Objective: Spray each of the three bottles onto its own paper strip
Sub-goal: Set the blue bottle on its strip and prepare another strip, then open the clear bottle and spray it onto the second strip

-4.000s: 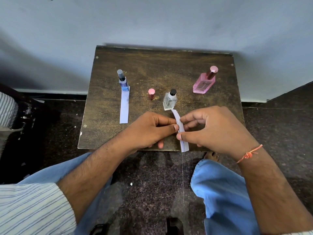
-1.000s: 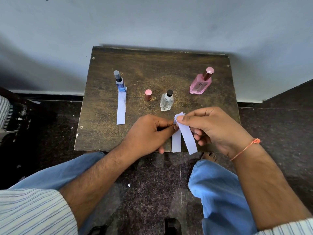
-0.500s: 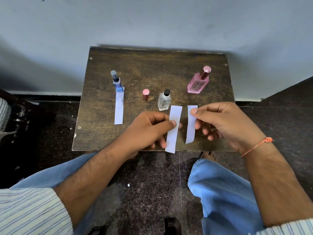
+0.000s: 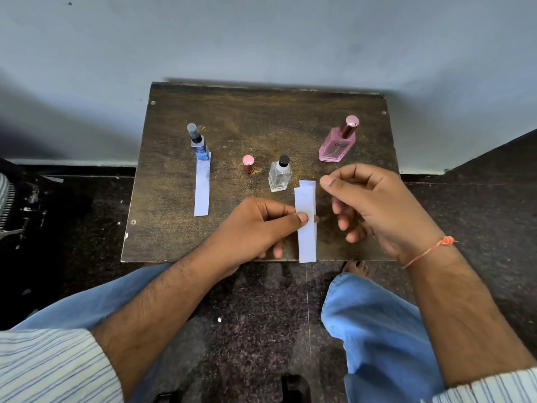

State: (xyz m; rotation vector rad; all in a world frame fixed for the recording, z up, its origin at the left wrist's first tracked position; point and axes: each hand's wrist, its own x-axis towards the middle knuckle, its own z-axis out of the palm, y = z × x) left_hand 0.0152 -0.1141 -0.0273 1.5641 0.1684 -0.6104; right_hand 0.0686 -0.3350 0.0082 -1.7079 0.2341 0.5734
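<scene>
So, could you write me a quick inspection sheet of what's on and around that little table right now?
Surface: dark, worn wooden table set against a pale wall.
Job's things: blue bottle at the far end of a flat paper strip; clear bottle, uncapped; pink bottle, capped, no strip by it; held strips look like two, overlapped.
Clutter: a loose pink cap stands left of the clear bottle.
Grippers: left hand pinches the held strips; right hand holds nothing, fingers loosely curled.
Cables: nothing seen.
Surroundings: dark speckled floor.
</scene>
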